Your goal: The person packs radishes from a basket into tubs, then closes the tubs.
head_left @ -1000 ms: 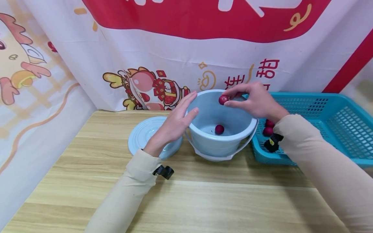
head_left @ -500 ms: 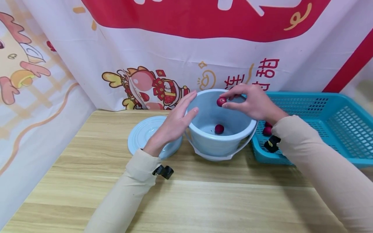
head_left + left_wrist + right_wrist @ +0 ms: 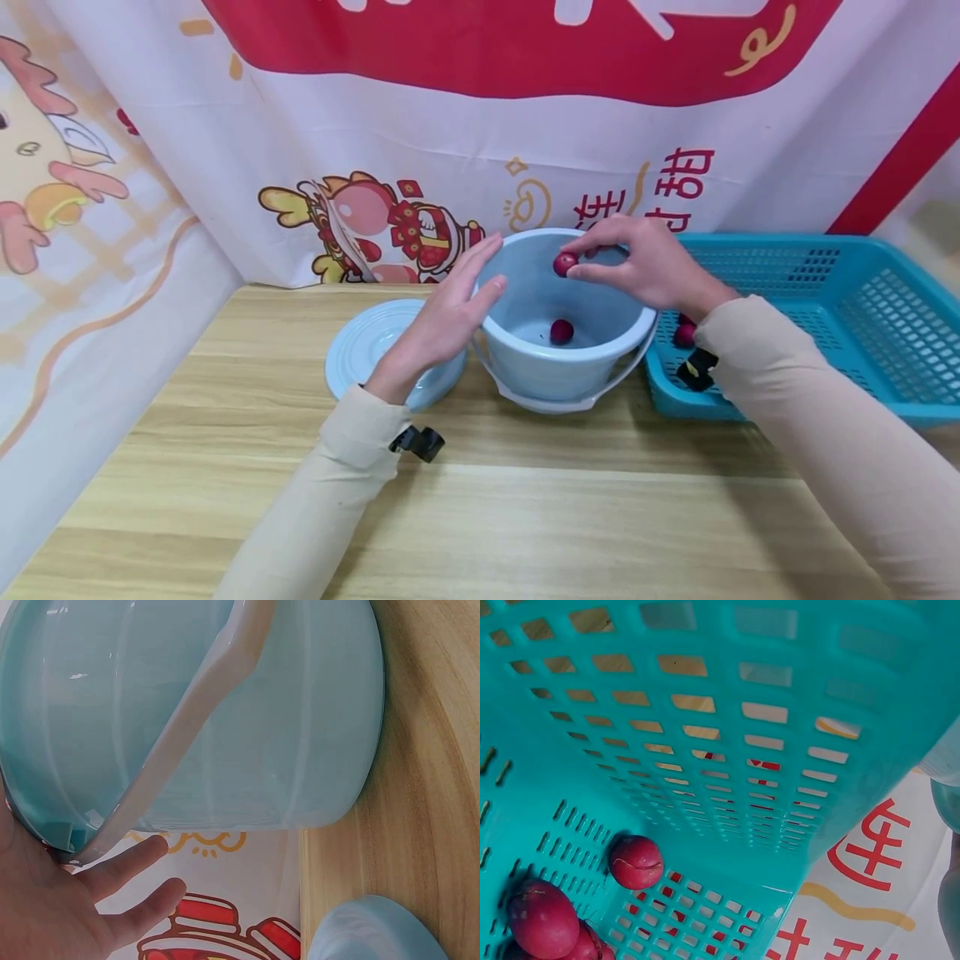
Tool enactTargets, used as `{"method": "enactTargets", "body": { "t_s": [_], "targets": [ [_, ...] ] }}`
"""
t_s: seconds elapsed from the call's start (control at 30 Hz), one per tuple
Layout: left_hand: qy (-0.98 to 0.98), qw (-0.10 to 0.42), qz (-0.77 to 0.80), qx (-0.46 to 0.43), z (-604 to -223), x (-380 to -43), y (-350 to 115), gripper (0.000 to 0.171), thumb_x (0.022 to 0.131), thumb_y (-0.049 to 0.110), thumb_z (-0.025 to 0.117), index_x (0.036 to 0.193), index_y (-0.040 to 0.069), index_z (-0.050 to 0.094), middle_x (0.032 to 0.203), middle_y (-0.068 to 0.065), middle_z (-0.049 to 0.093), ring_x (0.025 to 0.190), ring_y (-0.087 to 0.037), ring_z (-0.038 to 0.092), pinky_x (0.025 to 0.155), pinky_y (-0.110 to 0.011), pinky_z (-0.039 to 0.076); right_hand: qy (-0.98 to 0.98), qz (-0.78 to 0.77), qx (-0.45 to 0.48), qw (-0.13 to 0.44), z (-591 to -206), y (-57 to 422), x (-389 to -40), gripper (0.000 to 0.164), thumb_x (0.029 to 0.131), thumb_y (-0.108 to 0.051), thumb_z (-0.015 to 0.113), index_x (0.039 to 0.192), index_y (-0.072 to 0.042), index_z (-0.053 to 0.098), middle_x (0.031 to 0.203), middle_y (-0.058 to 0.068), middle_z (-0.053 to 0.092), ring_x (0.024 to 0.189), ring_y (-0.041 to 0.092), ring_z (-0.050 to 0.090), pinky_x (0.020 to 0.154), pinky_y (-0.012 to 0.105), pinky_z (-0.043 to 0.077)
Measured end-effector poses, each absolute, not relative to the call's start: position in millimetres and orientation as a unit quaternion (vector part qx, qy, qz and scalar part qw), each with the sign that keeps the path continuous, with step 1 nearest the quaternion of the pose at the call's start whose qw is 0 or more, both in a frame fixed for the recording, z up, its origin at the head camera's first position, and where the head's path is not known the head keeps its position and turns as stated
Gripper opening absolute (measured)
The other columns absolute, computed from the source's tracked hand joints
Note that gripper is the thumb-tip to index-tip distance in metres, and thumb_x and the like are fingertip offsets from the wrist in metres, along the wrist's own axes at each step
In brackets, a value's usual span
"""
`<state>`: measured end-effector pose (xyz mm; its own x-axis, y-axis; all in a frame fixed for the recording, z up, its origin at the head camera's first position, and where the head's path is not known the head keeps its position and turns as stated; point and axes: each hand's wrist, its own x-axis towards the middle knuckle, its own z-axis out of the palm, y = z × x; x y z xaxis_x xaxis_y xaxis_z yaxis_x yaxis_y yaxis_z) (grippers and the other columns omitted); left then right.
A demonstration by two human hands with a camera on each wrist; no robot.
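My right hand (image 3: 648,260) pinches a small round red plum or radish (image 3: 566,264) between thumb and fingers, above the mouth of a light-blue bucket (image 3: 551,375). Another dark red round one (image 3: 561,332) lies on the bucket's floor, with tiny dark specks beside it. Against the bucket's left side, near the rim, rests my left hand (image 3: 453,312), its fingers extended. In the left wrist view that hand (image 3: 52,900) is beside the bucket wall and the base of the pale handle (image 3: 180,735). The right wrist view barely catches the bucket's side and part of my hand.
A turquoise slotted basket (image 3: 922,412) stands right of the bucket. Several round red pieces (image 3: 636,862) lie inside it. The light-blue lid (image 3: 360,354) lies left of the bucket on the wooden table (image 3: 480,525). A printed cloth (image 3: 420,125) hangs behind.
My right hand, still pinching the round red piece, has shifted slightly left and a little lower over the bucket. The left hand keeps its place on the bucket's side.
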<state>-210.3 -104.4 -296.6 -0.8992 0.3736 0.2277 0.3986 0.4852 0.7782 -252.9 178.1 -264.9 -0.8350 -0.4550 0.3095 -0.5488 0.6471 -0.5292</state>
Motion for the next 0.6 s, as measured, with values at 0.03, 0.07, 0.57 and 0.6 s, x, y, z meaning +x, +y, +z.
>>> {"method": "enactTargets", "body": {
  "t_s": [0.03, 0.07, 0.57, 0.6],
  "targets": [
    [-0.861, 0.014, -0.456, -0.225, -296.6, -210.5, -104.4, 0.062, 0.112, 0.038, 0.043, 0.17, 0.022, 0.026, 0.179, 0.006, 0.018, 0.166, -0.016, 0.017, 0.134, -0.056, 0.022, -0.905, 0.314, 0.278, 0.075, -264.9, 178.0, -252.9, 0.039, 0.092, -0.024, 0.084, 0.13, -0.019, 0.078, 0.127, 0.008, 0.076, 0.119, 0.025, 0.066, 0.093, 0.053, 0.062],
    [-0.861, 0.014, -0.456, -0.225, -296.7, -210.9, -104.4, 0.062, 0.112, 0.038, 0.043, 0.17, 0.022, 0.026, 0.179, 0.006, 0.018, 0.166, -0.016, 0.016, 0.134, -0.056, 0.021, -0.905, 0.312, 0.278, 0.076, -264.6, 177.8, -252.7, 0.039, 0.092, -0.024, 0.084, 0.13, -0.019, 0.078, 0.126, 0.008, 0.077, 0.118, 0.025, 0.066, 0.092, 0.053, 0.063],
    [-0.865, 0.015, -0.451, -0.22, -296.5, -209.4, -103.8, 0.063, 0.112, 0.039, 0.043, 0.17, 0.023, 0.026, 0.18, 0.004, 0.018, 0.167, -0.017, 0.017, 0.134, -0.058, 0.022, -0.905, 0.297, 0.297, 0.071, -264.4, 178.1, -252.6, 0.039, 0.09, -0.018, 0.085, 0.128, -0.018, 0.079, 0.123, 0.008, 0.076, 0.115, 0.025, 0.066, 0.09, 0.053, 0.063],
    [-0.865, 0.016, -0.451, -0.22, -296.4, -209.3, -104.1, 0.063, 0.112, 0.039, 0.043, 0.17, 0.023, 0.026, 0.18, 0.004, 0.018, 0.166, -0.017, 0.017, 0.134, -0.058, 0.021, -0.904, 0.296, 0.299, 0.07, -264.1, 178.3, -252.6, 0.038, 0.09, -0.018, 0.085, 0.128, -0.018, 0.079, 0.123, 0.008, 0.076, 0.116, 0.026, 0.066, 0.09, 0.053, 0.063]
  ]
}}
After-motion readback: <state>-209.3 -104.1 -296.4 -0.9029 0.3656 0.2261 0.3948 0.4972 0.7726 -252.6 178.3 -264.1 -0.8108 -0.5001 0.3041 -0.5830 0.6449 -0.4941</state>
